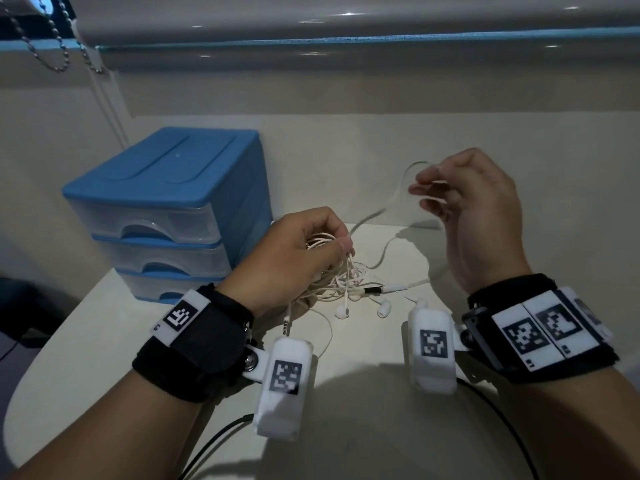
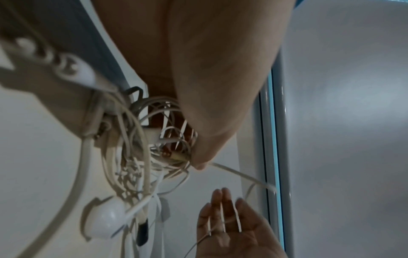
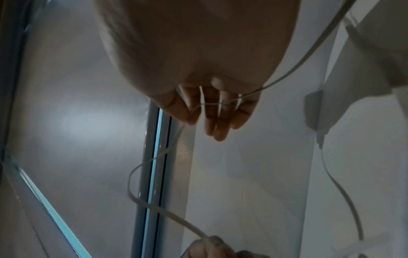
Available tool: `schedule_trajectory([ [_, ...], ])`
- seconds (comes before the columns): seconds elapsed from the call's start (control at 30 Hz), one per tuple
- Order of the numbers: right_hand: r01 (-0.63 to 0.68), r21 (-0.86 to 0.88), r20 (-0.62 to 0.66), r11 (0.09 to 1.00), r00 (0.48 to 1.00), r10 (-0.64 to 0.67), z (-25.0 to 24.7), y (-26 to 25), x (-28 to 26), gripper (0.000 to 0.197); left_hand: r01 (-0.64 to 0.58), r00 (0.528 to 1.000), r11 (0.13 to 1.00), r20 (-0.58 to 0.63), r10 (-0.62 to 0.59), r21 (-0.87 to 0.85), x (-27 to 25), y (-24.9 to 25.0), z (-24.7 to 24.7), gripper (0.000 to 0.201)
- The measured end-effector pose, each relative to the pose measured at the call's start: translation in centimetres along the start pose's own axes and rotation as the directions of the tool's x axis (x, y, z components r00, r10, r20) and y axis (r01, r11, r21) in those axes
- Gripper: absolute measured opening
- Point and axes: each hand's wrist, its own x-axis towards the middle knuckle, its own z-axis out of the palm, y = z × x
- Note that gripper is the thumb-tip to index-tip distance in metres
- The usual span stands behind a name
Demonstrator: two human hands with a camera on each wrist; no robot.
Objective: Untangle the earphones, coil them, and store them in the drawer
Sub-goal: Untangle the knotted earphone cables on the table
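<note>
The white earphones are a tangled bundle, partly lying on the pale table. My left hand grips the top of the tangle, thumb and fingers curled round several loops. Two earbuds hang and lie just below it. One strand runs up to my raised right hand, where the cable is wound in three turns across the fingers, and the thumb holds it. The blue drawer unit stands at the left, its three clear drawers shut.
A wall and window ledge run behind the table. A blind's bead chain hangs at the top left. Black leads trail from my wrist cameras over the table's front edge.
</note>
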Motion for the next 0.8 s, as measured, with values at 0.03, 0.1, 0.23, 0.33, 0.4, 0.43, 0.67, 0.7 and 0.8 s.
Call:
schedule_trajectory([
  [0.03,-0.014,-0.079,0.031,0.997,0.999,0.016,0.1,0.2,-0.1,0.018,-0.012,1.0,1.0,-0.011,0.012,0.002,0.1,0.0,0.0,0.011],
  [0.1,0.009,-0.217,0.108,0.976,0.994,0.015,0.0,0.5,-0.2,0.047,-0.026,0.999,1.0,-0.036,0.027,0.01,0.1,0.0,0.0,0.012],
  [0.23,0.155,-0.274,0.38,0.949,0.924,-0.041,0.0,0.1,-0.6,0.079,-0.041,0.996,0.999,-0.081,0.042,0.004,0.3,-0.2,-0.1,0.012],
  [0.33,0.176,-0.321,0.539,0.931,0.842,0.027,0.7,0.1,-1.2,0.04,-0.054,0.995,0.998,-0.086,0.056,0.023,0.3,-0.3,-0.2,0.011],
  [0.4,0.222,-0.362,0.581,0.905,0.813,0.033,1.3,0.4,-1.8,0.015,-0.064,0.994,0.998,-0.089,0.066,0.028,0.3,-0.4,-0.2,0.011],
  [0.43,0.238,-0.362,0.587,0.901,0.809,0.022,1.5,0.5,-2.0,0.013,-0.067,0.993,0.997,-0.091,0.069,0.026,0.3,-0.5,-0.2,0.012],
  [0.67,0.205,-0.352,0.491,0.913,0.871,-0.006,1.6,0.7,-1.8,0.025,-0.063,0.997,0.998,-0.045,0.064,0.02,0.2,-0.3,-0.1,0.012],
  [0.7,0.162,-0.321,0.47,0.933,0.882,0.008,1.6,0.7,-1.9,0.024,-0.057,0.998,0.998,-0.027,0.057,0.004,0.1,-0.2,0.0,0.011],
  [0.8,0.062,-0.192,0.4,0.979,0.916,0.02,1.6,0.7,-2.0,0.02,-0.052,0.999,0.998,0.014,0.052,-0.02,0.0,-0.2,0.0,0.009],
])
